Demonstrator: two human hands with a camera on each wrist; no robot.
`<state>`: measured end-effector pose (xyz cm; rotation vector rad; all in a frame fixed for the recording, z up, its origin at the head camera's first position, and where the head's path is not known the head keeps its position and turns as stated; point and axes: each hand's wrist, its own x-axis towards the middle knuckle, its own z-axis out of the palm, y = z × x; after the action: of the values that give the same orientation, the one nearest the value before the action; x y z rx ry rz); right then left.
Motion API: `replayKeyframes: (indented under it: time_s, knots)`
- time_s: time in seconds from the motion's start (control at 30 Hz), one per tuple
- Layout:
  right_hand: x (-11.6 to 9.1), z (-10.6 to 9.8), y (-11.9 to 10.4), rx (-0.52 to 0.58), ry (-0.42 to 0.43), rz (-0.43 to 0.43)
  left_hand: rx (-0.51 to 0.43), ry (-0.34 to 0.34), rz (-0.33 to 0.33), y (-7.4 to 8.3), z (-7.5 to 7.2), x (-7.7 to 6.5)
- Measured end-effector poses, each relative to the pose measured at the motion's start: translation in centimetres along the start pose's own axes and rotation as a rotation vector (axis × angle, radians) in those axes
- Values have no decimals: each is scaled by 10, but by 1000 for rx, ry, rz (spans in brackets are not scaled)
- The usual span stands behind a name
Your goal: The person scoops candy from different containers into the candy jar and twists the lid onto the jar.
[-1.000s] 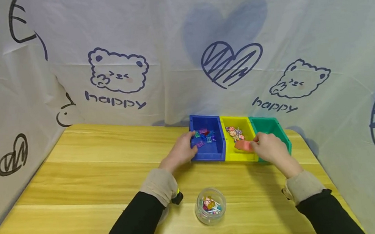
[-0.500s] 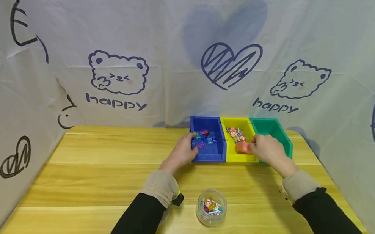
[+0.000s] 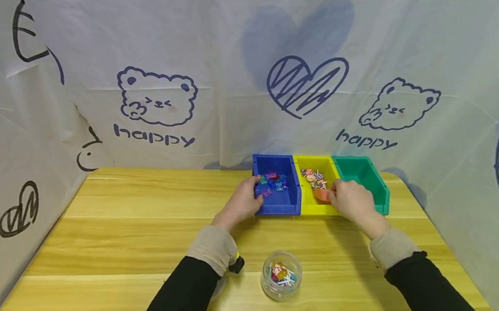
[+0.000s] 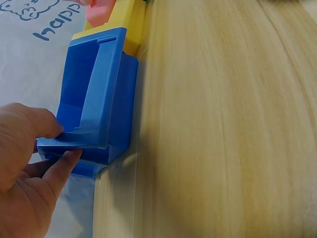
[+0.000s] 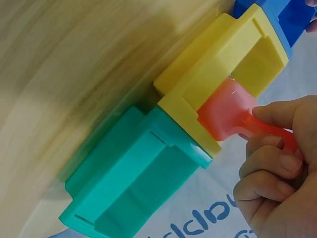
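Note:
My left hand (image 3: 241, 200) pinches the left wall of the blue bin (image 4: 94, 89), thumb inside and fingers beneath the rim in the left wrist view. Small clear coloured pieces (image 3: 275, 180) lie in that bin. My right hand (image 3: 354, 203) grips the handle of a pink scoop (image 5: 230, 106), fingers curled round it. The scoop's head dips into the yellow bin (image 3: 312, 209), close to a pile of small striped lollipops (image 3: 313, 178). What the scoop carries is hidden.
A green bin (image 3: 363, 171) joins the yellow one on its right. Nearer me stands a clear round jar (image 3: 282, 294) with mixed candies in it. Another clear round thing (image 3: 219, 286) is mostly behind my left sleeve. A printed white cloth (image 3: 232, 76) hangs behind the wooden table (image 3: 118, 250).
My right hand has shifted slightly left with the scoop, whose head has turned and come nearer the lollipops. The left hand stays on the blue bin.

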<state>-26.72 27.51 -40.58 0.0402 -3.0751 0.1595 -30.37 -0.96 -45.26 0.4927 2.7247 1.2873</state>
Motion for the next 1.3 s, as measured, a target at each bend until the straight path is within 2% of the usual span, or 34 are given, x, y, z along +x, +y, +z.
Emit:
replayKeyframes:
  time_s: [0.6, 0.83, 1.03, 1.3]
  knots:
    - [-4, 13, 4, 28, 89, -61, 11, -12, -8, 1, 0, 0]
    - [-10, 24, 6, 42, 179, -97, 14, -13, -13, 1, 0, 1]
    - [-9, 32, 5, 39, 232, -91, 15, -15, -11, 2, 0, 0]
    - [-4, 37, 5, 46, 260, -78, 2, -18, -16, 3, -1, -1]
